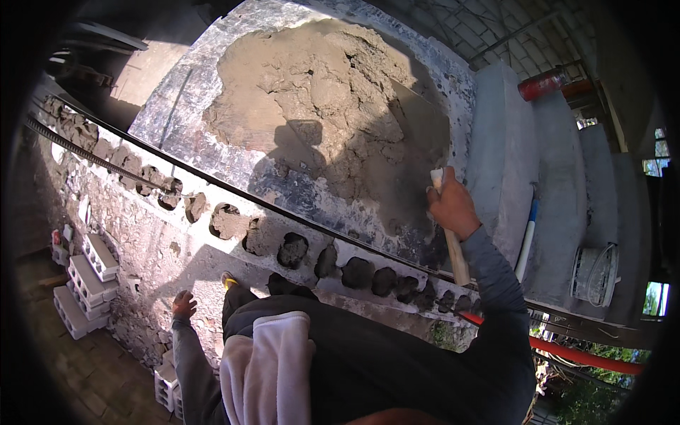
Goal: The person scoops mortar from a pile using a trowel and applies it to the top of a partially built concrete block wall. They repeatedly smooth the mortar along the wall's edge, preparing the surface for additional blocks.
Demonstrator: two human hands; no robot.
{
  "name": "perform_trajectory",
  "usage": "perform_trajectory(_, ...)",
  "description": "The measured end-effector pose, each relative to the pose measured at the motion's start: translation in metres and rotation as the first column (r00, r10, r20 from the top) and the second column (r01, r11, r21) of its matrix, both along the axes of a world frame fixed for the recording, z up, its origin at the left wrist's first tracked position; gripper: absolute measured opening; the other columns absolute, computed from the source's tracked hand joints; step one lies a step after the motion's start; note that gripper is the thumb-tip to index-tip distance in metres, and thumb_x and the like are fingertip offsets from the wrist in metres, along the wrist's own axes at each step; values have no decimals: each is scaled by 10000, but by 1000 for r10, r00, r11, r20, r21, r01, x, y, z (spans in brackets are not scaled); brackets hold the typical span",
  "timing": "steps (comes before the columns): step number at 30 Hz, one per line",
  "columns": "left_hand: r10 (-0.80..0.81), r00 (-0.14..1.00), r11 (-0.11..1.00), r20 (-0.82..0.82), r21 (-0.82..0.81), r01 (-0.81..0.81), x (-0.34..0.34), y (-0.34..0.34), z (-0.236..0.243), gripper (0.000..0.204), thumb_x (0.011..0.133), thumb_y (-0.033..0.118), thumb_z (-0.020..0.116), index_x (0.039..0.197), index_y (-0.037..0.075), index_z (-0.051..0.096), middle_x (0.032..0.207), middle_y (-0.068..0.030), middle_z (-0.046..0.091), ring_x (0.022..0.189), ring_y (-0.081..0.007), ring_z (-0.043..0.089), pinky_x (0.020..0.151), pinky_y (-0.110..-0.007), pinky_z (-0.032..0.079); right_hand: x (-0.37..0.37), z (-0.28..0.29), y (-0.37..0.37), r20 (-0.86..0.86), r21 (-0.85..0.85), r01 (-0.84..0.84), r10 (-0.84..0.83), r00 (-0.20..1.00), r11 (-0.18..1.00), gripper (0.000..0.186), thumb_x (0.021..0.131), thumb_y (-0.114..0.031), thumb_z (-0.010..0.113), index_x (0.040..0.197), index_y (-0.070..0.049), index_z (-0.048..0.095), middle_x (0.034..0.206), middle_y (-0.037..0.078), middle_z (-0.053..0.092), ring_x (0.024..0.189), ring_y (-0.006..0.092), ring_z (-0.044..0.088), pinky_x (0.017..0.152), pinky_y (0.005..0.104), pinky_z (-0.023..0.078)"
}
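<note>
Over on the right side of the mortar-smeared surface point(170, 110), the right hand point(453, 205) has a firm grip, fingers wrapped right round a pale wooden handle point(457, 262)! One end pokes out beyond the fist toward the far side, the other slants back near the forearm; whether a blade is fixed to it, I cannot tell. Just beyond, a big, lumpy heap of wet grey mortar point(312, 99) spreads across the middle, half in sunlight, with a head-shaped shadow falling on its near part.

Away to the left, the left hand point(184, 304) hangs with its grip loosely open, fingers slightly bent, holding nothing, out beside the person's leg. Between person and surface runs a hollow-block wall point(234, 218), its row of cores packed with mortar to varying levels, and a ribbed steel bar point(92, 152) stretches along its left end. Far down on the left sit stacked concrete blocks point(88, 283). Across to the right: a red cylinder point(542, 84), a blue-and-white tube point(526, 241), a whitish bucket point(593, 276) and, nearer, a red hose point(588, 356). And draped over the person's front, a pale towel point(276, 368)!
</note>
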State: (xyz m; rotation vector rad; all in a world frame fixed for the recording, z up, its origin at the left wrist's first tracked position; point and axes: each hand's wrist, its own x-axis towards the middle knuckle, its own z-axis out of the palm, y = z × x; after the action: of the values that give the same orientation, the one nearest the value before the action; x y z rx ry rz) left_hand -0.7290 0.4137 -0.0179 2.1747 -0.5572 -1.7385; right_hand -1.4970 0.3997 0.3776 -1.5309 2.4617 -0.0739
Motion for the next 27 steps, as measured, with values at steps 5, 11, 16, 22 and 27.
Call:
perform_trajectory(5,-118,988,930,100,360,74,29,141,10,239,946,272,555,1109,105,607,967,-57,623,765,-236,658,615,-446,509,-21,43,50,698,406,398,-560,446,823,248,916,-110,591,1133,-52,486,743,33,513,510,133,520,450,322,449)
perform_trajectory(11,-901,-214,-67,378,366,928,97,193,31,205,905,225,585,1043,92,658,967,-90,693,810,-216,697,649,-433,553,-12,-43,-60,918,305,236,-351,186,923,214,896,-131,628,1059,-93,496,709,-2,520,513,104,501,456,277,432)
perform_trajectory(16,-20,943,1000,331,-16,27,78,76,53,504,923,289,623,1326,-7,560,1092,-127,680,839,-257,705,656,-403,590,-15,-70,-152,992,102,146,-112,61,984,161,894,-139,626,1010,-93,524,726,0,542,523,91,503,465,268,435)
perform_trajectory(22,-104,944,916,312,-339,213,68,-22,89,564,958,300,608,1373,-68,508,1285,-214,631,1038,-281,691,855,-351,572,-17,-51,-124,996,95,141,-94,-8,985,158,902,-138,626,1014,-72,536,737,15,538,506,89,487,444,265,426)
perform_trajectory(27,-201,958,908,203,-328,260,26,-46,62,569,949,288,644,1377,-59,504,1241,-190,646,1029,-275,685,819,-362,578,-7,4,-84,998,50,217,-54,12,975,154,913,-140,617,1025,-71,536,739,5,513,495,82,472,434,254,421)
